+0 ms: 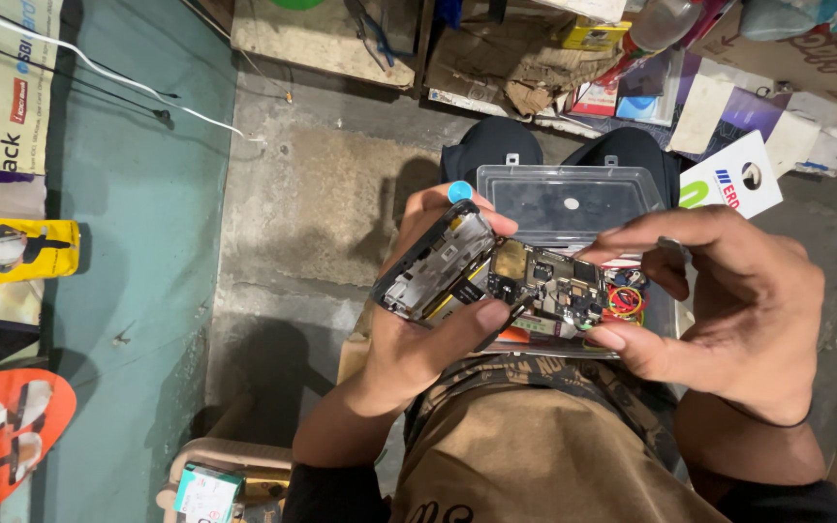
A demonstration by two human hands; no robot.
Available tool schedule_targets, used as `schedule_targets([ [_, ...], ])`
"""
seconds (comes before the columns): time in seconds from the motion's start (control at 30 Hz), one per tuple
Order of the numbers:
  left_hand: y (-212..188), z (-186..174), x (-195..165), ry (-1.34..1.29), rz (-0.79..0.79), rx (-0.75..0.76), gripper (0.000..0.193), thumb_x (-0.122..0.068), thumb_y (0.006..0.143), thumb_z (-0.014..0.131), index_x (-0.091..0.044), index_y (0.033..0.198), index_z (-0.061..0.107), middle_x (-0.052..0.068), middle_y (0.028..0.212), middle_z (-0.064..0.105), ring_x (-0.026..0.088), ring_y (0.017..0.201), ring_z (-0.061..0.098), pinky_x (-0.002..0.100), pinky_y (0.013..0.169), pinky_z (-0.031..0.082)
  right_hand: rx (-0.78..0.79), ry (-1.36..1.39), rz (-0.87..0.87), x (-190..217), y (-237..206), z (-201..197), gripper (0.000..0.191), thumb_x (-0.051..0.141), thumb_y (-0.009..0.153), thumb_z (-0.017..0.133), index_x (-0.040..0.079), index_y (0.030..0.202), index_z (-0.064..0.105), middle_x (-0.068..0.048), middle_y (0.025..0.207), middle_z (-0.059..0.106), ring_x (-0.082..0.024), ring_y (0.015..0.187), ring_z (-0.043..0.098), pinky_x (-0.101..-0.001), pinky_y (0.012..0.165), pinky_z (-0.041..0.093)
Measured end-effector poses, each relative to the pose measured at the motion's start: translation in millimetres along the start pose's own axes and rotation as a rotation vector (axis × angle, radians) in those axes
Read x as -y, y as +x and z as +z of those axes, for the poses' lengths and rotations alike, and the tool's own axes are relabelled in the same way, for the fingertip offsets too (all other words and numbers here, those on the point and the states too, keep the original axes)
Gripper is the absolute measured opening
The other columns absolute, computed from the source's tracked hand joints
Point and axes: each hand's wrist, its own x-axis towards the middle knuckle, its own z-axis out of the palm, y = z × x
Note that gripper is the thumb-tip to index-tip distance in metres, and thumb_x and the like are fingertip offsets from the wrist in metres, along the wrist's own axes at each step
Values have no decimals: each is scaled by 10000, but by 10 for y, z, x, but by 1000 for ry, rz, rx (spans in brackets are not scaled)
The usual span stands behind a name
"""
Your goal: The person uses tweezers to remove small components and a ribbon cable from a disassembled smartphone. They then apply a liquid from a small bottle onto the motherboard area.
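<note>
Now | left hand grip clenched on phone frame | right hand seemingly pinching circuit board edge

My own body from above — brown shirt with a darker printed pattern near the collar and a bit of dark lettering at the lower hem edge. Dark sleeves pushed up past the forearms on both sides. Thin black band round my right wrist. Dark trousers over the knees — both hands bare, no gloves.

Two hands, one opened phone, one circuit board, one clear plastic box.
</note>
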Motion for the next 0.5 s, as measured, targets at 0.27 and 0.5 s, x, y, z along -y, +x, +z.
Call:
schedule_targets([
  [0.27,-41,-37,39,-146,-48,42,488,-190,916,743,28,1330,603,98,1337,461,192,1252,503,320,1081,452,-26,2,-81,-65,-56,26,574,211,671,931,4,1140,674,-96,1039,765,-74,861,700,-174,654,456],
  [0.5,-4,13,4,-182,-19,27,592,-277,847,770,28,1326,604,123,1335,478,204,1149,586,336,970,556,-91,-69,-99,-15,-148,51,641,255,597,969,-12,1113,697,-122,985,784,-96,764,687,-221,638,474],
])
